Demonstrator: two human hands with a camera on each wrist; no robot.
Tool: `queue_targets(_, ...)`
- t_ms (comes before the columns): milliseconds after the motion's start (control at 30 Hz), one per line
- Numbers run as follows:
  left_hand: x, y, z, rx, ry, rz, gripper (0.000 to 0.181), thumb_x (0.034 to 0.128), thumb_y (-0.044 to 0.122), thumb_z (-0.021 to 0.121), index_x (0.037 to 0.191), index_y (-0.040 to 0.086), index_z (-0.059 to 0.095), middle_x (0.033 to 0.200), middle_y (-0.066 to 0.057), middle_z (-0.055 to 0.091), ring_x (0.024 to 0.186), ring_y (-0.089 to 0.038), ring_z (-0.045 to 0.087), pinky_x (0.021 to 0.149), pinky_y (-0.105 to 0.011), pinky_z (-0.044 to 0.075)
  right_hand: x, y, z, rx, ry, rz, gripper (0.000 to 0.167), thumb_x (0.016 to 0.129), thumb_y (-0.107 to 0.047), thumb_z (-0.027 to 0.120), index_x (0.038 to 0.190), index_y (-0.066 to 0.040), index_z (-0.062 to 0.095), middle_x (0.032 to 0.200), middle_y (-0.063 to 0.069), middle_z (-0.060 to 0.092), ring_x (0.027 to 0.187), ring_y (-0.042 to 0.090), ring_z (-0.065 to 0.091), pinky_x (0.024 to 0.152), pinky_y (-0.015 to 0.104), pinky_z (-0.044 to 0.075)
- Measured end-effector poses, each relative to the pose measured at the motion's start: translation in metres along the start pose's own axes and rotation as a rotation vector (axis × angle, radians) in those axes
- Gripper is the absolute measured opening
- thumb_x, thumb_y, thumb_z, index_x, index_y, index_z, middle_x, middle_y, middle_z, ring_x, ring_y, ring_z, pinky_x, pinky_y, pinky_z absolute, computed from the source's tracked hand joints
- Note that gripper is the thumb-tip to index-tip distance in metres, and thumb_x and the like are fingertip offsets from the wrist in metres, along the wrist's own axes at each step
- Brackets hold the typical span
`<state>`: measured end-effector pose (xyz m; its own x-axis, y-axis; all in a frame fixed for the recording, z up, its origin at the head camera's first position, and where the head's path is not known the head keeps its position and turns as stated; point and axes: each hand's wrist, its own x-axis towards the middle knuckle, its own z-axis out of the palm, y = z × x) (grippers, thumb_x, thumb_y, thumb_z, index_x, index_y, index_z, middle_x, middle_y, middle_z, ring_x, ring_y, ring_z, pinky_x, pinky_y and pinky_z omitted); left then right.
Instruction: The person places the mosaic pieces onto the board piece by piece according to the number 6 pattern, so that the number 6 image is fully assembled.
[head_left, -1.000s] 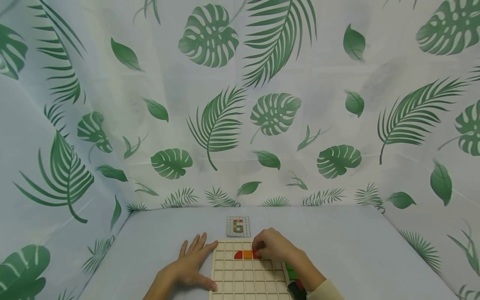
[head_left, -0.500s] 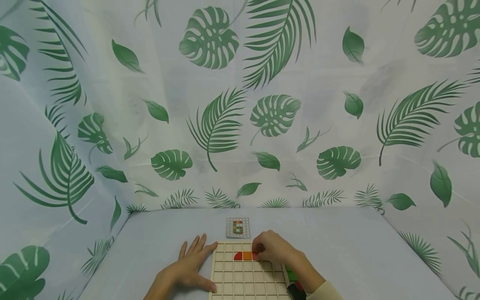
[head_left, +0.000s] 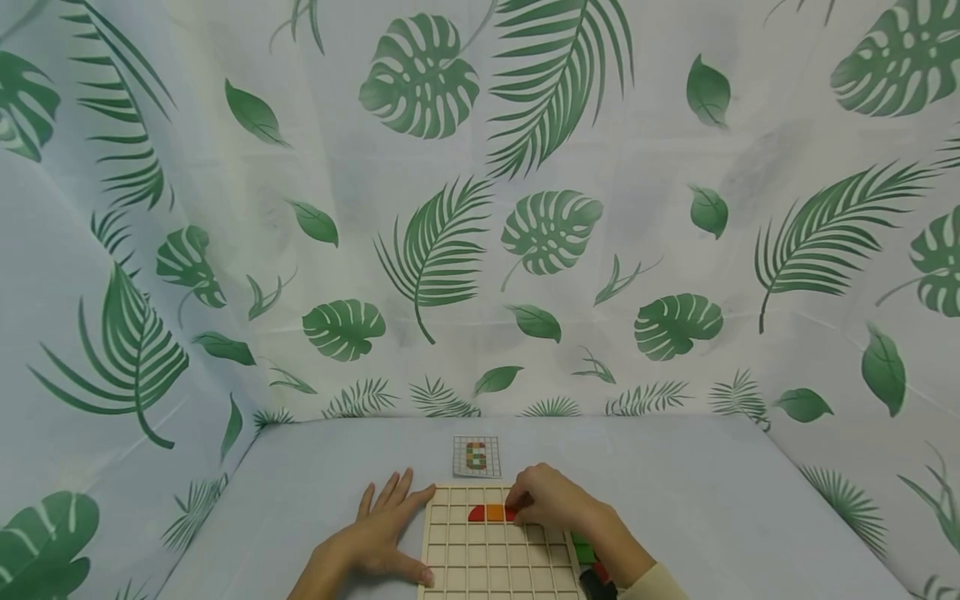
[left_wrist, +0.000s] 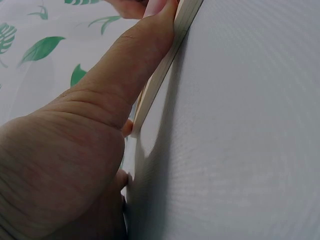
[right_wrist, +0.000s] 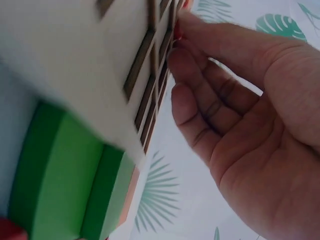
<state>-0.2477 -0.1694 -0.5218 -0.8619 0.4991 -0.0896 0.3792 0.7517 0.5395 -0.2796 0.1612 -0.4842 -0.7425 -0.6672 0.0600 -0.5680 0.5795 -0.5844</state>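
Observation:
A pale wooden grid board (head_left: 477,556) lies on the table. In its second row sit a red piece (head_left: 476,514) with one rounded corner and an orange square block (head_left: 495,513). Just right of these, my right hand (head_left: 551,498) pinches another red block (head_left: 511,516) down in the grid; the right wrist view shows a sliver of that red block (right_wrist: 178,31) at the fingertips, the rest being hidden. My left hand (head_left: 381,535) is spread along the board's left side, its thumb (left_wrist: 132,65) on the edge and its index fingertip near the far corner.
Beyond the board lies a small printed card (head_left: 476,457) with a gridded, coloured figure. Green blocks (head_left: 583,548), a red block (head_left: 601,572) and a black item (head_left: 596,585) are by the board's right side, partly under the right forearm. Leaf-printed cloth (head_left: 480,250) walls the table.
The right hand has shifted very slightly at the red block, and more of that block's left part shows. The left hand and board hold their places.

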Motion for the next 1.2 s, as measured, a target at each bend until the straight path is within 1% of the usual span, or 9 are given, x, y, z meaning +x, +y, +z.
queue_targets(167, -0.001, 0.0, 0.0, -0.001, -0.002, 0.005, 0.123, 0.0644, 0.071, 0.087, 0.164, 0.023, 0.033, 0.173, -0.027, 0.005, 0.16, -0.05, -0.001, 0.118, -0.079, -0.008, -0.003, 0.001, -0.002, -0.012, 0.01, -0.001, 0.016, 0.083, -0.009, 0.087, 0.098, -0.008, 0.083, 0.092, -0.003, 0.077, 0.081, 0.0, 0.066, 0.072, 0.019, 0.057)
queue_targets(267, -0.001, 0.0, 0.0, -0.001, -0.005, 0.005, 0.123, 0.0645, 0.071, 0.087, 0.164, 0.023, 0.033, 0.173, -0.027, 0.005, 0.16, -0.05, -0.001, 0.118, -0.079, -0.009, -0.007, 0.002, -0.004, -0.02, 0.022, 0.004, 0.019, 0.084, -0.008, 0.085, 0.103, -0.007, 0.082, 0.095, -0.002, 0.078, 0.081, 0.0, 0.066, 0.072, 0.02, 0.057)
queue_targets(467, 0.0, -0.001, 0.001, -0.001, -0.007, 0.014, 0.123, 0.0647, 0.071, 0.087, 0.164, 0.023, 0.033, 0.173, -0.027, 0.004, 0.16, -0.05, -0.001, 0.118, -0.079, -0.009, -0.019, 0.007, -0.012, -0.035, 0.06, 0.049, 0.021, 0.088, -0.009, 0.082, 0.108, -0.007, 0.08, 0.099, -0.001, 0.077, 0.081, 0.002, 0.063, 0.071, 0.022, 0.057)
queue_targets(600, 0.0, -0.002, 0.001, -0.001, -0.003, 0.011, 0.123, 0.0644, 0.072, 0.086, 0.164, 0.024, 0.032, 0.173, -0.027, 0.004, 0.16, -0.05, -0.001, 0.118, -0.079, -0.009, -0.027, 0.012, -0.02, -0.053, 0.081, 0.067, 0.023, 0.088, -0.01, 0.082, 0.11, -0.006, 0.079, 0.099, 0.0, 0.076, 0.082, 0.005, 0.063, 0.072, 0.024, 0.056)
queue_targets(733, 0.0, -0.003, 0.001, 0.002, 0.0, 0.003, 0.124, 0.0631, 0.075, 0.085, 0.164, 0.025, 0.033, 0.173, -0.026, 0.004, 0.16, -0.049, -0.001, 0.118, -0.079, -0.009, -0.036, 0.018, -0.027, -0.055, 0.079, 0.1, 0.024, 0.087, -0.01, 0.083, 0.11, -0.005, 0.079, 0.098, 0.0, 0.075, 0.082, 0.008, 0.063, 0.071, 0.025, 0.056)
queue_targets(800, 0.0, -0.004, 0.002, -0.001, 0.0, 0.005, 0.124, 0.0633, 0.075, 0.085, 0.164, 0.025, 0.033, 0.173, -0.026, 0.004, 0.16, -0.05, -0.001, 0.118, -0.079, -0.01, -0.04, 0.022, -0.029, -0.063, 0.079, 0.111, 0.023, 0.088, -0.01, 0.082, 0.11, -0.006, 0.079, 0.098, -0.001, 0.075, 0.082, 0.006, 0.062, 0.07, 0.024, 0.056)
queue_targets(1000, 0.0, -0.005, 0.001, -0.001, 0.001, 0.014, 0.124, 0.0643, 0.075, 0.084, 0.164, 0.024, 0.032, 0.173, -0.027, 0.003, 0.16, -0.05, -0.002, 0.118, -0.078, -0.011, -0.052, 0.029, -0.037, -0.049, 0.079, 0.11, 0.021, 0.09, -0.009, 0.078, 0.111, -0.007, 0.079, 0.097, -0.002, 0.074, 0.082, 0.003, 0.061, 0.071, 0.023, 0.056)
queue_targets(1200, -0.001, -0.004, 0.0, -0.008, -0.006, 0.012, 0.124, 0.0647, 0.073, 0.085, 0.164, 0.024, 0.032, 0.173, -0.026, 0.002, 0.16, -0.049, -0.003, 0.118, -0.078, -0.011, -0.062, 0.034, -0.041, -0.02, 0.081, 0.117, 0.022, 0.089, -0.014, 0.081, 0.111, -0.01, 0.08, 0.098, -0.005, 0.074, 0.084, 0.005, 0.06, 0.071, 0.023, 0.055)
